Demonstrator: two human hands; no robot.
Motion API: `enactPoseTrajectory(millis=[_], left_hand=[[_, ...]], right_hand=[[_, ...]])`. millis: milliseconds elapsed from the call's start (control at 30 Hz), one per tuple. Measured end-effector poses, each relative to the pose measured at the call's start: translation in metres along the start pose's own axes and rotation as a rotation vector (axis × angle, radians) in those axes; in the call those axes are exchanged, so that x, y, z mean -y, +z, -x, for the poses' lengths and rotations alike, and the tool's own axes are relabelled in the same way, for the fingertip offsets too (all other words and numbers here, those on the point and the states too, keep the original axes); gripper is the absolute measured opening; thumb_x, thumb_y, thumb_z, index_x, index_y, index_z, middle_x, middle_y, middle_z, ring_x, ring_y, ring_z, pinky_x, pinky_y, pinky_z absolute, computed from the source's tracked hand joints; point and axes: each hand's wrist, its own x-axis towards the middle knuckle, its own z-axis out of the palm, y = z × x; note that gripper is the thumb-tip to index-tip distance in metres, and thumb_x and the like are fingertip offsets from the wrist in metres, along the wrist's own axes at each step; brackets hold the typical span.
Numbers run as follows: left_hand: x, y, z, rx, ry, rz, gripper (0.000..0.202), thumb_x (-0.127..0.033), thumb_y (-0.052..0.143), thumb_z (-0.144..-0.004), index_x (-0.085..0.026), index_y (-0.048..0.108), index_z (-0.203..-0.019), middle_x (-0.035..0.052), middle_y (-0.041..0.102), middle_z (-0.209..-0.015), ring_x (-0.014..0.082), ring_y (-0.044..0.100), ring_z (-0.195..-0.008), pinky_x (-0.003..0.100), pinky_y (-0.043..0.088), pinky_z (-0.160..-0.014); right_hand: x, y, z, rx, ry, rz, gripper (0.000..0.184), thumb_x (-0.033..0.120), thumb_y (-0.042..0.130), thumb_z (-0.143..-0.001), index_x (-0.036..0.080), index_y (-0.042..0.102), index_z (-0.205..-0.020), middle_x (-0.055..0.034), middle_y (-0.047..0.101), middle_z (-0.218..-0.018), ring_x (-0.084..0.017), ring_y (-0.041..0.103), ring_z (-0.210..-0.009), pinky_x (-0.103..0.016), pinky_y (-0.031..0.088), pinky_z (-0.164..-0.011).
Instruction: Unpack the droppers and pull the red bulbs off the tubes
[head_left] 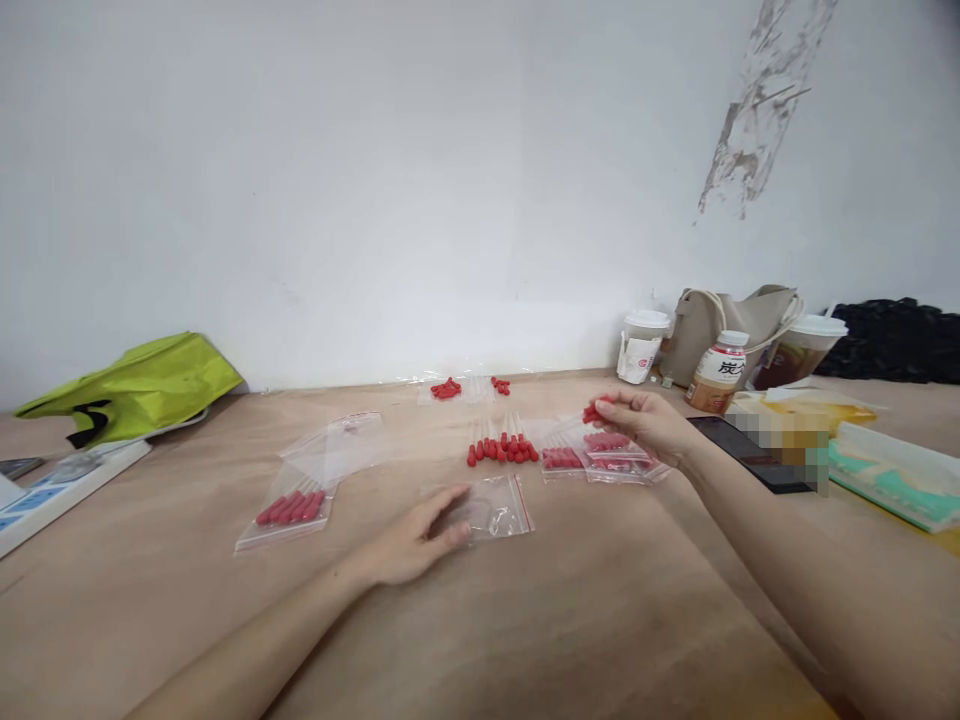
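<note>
My left hand (416,535) reaches over the table with thumb and fingers apart, at the left edge of a clear zip bag (499,508) that looks empty. Whether the fingertips touch the bag is hard to tell. Farther right, my right hand (641,422) pinches something with red tips, which look like red-tipped sticks (594,409); whether a bag surrounds them is unclear. Below it lie several zip bags of red-tipped sticks (562,458), overlapping. Between my hands, loose red-tipped sticks (502,449) lie in a row with their red ends toward me.
To the left lie a zip bag with red-tipped sticks (291,507) and other clear bags (341,440). More red pieces (446,388) lie near the wall. At right stand a white cup (641,345), a bottle (718,375), a handbag (694,330) and a dark phone (750,452). A power strip (75,490) lies left.
</note>
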Motion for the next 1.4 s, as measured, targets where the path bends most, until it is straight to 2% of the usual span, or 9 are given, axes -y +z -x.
enactPoseTrajectory(millis=[133,233,467,567,700,800,900,1100,1400], left_hand=[[0.017,-0.01,-0.039,-0.276,-0.065,0.189,0.053,-0.048,0.053,-0.075,-0.019,0.048,-0.119,0.0096,0.047,-0.127,0.0238,0.045,-0.114,0.037,0.036,-0.096],[0.032,-0.011,-0.077,-0.372,-0.063,0.241,0.063,-0.042,0.064,-0.068,-0.014,0.044,-0.121,0.0131,0.052,-0.117,0.022,0.052,-0.103,0.037,0.041,-0.09],[0.044,0.0,-0.098,-0.337,-0.034,0.193,0.078,-0.033,0.073,-0.059,-0.015,0.037,-0.125,0.0096,0.053,-0.107,0.0157,0.054,-0.085,0.034,0.045,-0.079],[0.041,0.0,-0.093,-0.305,0.016,0.127,0.072,-0.036,0.071,-0.061,-0.017,0.041,-0.123,0.0088,0.055,-0.107,0.0189,0.054,-0.089,0.035,0.044,-0.08],[0.04,-0.001,-0.091,-0.295,0.074,0.018,0.066,-0.038,0.067,-0.066,-0.015,0.043,-0.123,0.0113,0.053,-0.115,0.0238,0.05,-0.1,0.038,0.039,-0.087],[0.04,0.0,-0.091,-0.301,0.099,-0.055,0.063,-0.037,0.065,-0.068,-0.014,0.044,-0.122,0.0112,0.055,-0.112,0.0257,0.048,-0.102,0.04,0.035,-0.091],[0.041,0.002,-0.091,-0.311,0.104,-0.094,0.061,-0.037,0.064,-0.069,-0.014,0.044,-0.123,0.0102,0.057,-0.106,0.0246,0.05,-0.098,0.039,0.037,-0.088],[0.045,0.004,-0.09,-0.342,0.086,-0.099,0.056,-0.035,0.062,-0.07,-0.014,0.047,-0.119,0.0079,0.06,-0.094,0.0183,0.056,-0.078,0.034,0.046,-0.074],[0.042,0.005,-0.091,-0.345,0.124,-0.075,0.04,-0.027,0.061,-0.072,-0.018,0.056,-0.11,0.0067,0.058,-0.101,0.0159,0.058,-0.079,0.03,0.049,-0.073]], right_hand=[[0.007,0.038,-0.022,-0.1,-0.405,0.271,0.024,0.035,0.061,-0.073,0.017,0.058,-0.087,-0.0059,0.065,-0.085,-0.015,0.061,-0.079,-0.029,0.048,-0.073],[-0.006,0.084,-0.042,-0.024,-0.673,0.792,0.018,0.025,0.049,-0.083,0.014,0.058,-0.093,-0.0091,0.064,-0.089,-0.016,0.059,-0.081,-0.031,0.045,-0.076],[-0.036,0.14,-0.068,0.224,-0.673,0.986,0.014,0.01,0.052,-0.077,0.014,0.063,-0.084,-0.0108,0.065,-0.086,-0.019,0.057,-0.085,-0.031,0.042,-0.078],[-0.035,0.14,-0.068,0.263,-0.622,0.985,0.017,0.015,0.057,-0.074,0.014,0.064,-0.09,-0.0092,0.065,-0.087,-0.018,0.058,-0.083,-0.029,0.043,-0.075],[-0.034,0.117,-0.06,0.232,-0.544,0.92,0.053,0.037,0.065,-0.068,0.014,0.051,-0.114,-0.0095,0.063,-0.099,-0.016,0.059,-0.083,-0.026,0.045,-0.068],[-0.036,0.095,-0.046,0.146,-0.473,0.885,0.064,0.049,0.071,-0.055,0.016,0.054,-0.108,-0.0069,0.063,-0.094,-0.018,0.058,-0.083,-0.029,0.042,-0.07],[-0.041,0.085,-0.035,0.145,-0.457,0.939,0.056,0.054,0.072,-0.049,0.021,0.059,-0.093,-0.0017,0.064,-0.081,-0.019,0.056,-0.079,-0.034,0.036,-0.076],[-0.049,0.092,-0.034,0.129,-0.474,0.927,0.031,0.046,0.069,-0.062,0.023,0.062,-0.082,0.0026,0.064,-0.068,-0.017,0.056,-0.075,-0.034,0.031,-0.078],[-0.059,0.098,-0.038,0.034,-0.549,0.849,0.011,0.03,0.065,-0.069,0.021,0.062,-0.072,0.0022,0.062,-0.065,-0.014,0.054,-0.067,-0.029,0.034,-0.071]])
